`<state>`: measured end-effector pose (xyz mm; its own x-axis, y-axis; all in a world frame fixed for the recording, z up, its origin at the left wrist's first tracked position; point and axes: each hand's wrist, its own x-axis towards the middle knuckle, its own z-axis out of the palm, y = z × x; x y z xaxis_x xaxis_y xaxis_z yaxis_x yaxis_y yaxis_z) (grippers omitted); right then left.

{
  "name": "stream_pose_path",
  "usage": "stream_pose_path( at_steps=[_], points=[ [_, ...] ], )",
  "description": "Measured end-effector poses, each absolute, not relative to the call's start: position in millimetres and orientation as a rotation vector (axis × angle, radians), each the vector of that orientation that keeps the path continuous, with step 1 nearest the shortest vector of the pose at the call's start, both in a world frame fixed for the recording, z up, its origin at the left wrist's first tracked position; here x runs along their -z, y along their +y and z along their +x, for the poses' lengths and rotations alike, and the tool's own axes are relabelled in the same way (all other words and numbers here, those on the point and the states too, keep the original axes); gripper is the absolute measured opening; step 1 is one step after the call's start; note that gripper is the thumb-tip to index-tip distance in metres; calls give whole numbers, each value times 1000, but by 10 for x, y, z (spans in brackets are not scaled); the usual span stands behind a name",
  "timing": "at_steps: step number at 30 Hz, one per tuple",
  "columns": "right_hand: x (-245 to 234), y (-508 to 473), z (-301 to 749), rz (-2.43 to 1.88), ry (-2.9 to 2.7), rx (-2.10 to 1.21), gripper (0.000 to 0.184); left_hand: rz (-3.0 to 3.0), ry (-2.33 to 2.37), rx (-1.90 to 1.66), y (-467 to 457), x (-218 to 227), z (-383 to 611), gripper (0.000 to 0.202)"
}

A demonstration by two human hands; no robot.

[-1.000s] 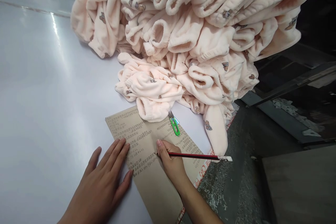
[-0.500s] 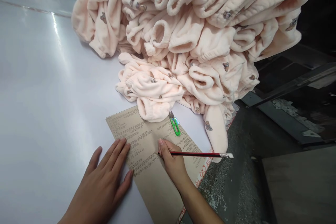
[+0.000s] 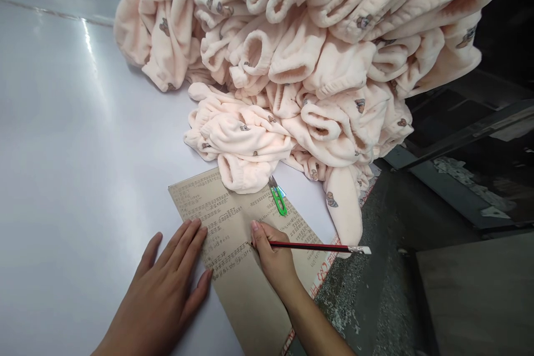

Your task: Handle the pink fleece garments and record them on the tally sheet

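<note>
My right hand (image 3: 273,256) pinches a red and black pencil (image 3: 317,246) with a white eraser end pointing right. Its tip is at a line of handwriting on a brown cardboard sheet (image 3: 254,300). Rows of small written marks cover much of the sheet's upper part. My left hand (image 3: 167,278) lies flat with fingers spread, fingertips and thumb on the cardboard's left edge, palm over the table. Green thread snips (image 3: 278,198) rest on the cardboard above my right hand. The cuff of a pale pink fleece garment (image 3: 244,172) overlaps the sheet's top edge.
A tall heap of pale pink fleece garments (image 3: 296,61) with small printed figures fills the back of the white table (image 3: 83,178). At the right, beyond the table edge, are a speckled floor (image 3: 354,300) and a grey panel (image 3: 479,289).
Almost nothing differs. The pencil's eraser end has dipped very slightly, while both hands stay in place on the cardboard.
</note>
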<state>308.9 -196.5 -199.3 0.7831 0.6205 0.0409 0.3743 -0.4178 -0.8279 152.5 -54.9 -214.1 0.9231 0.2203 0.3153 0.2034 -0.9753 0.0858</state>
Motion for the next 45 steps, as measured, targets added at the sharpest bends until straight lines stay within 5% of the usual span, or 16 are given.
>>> stream_pose_path(
  at_steps=[35, 42, 45],
  points=[
    [1997, -1945, 3092, -2002, -728, -352, 44, 3016, 343, -480, -544, 2156, 1525, 57],
    [2007, -1916, 3145, -1835, -542, -198, 16, 3007, 338, -495, -539, 2172, 1525, 55],
    [2004, -1925, 3145, -1852, -573, -122, 20, 2991, 350, -475, -533, 2197, 1530, 55]
  ],
)
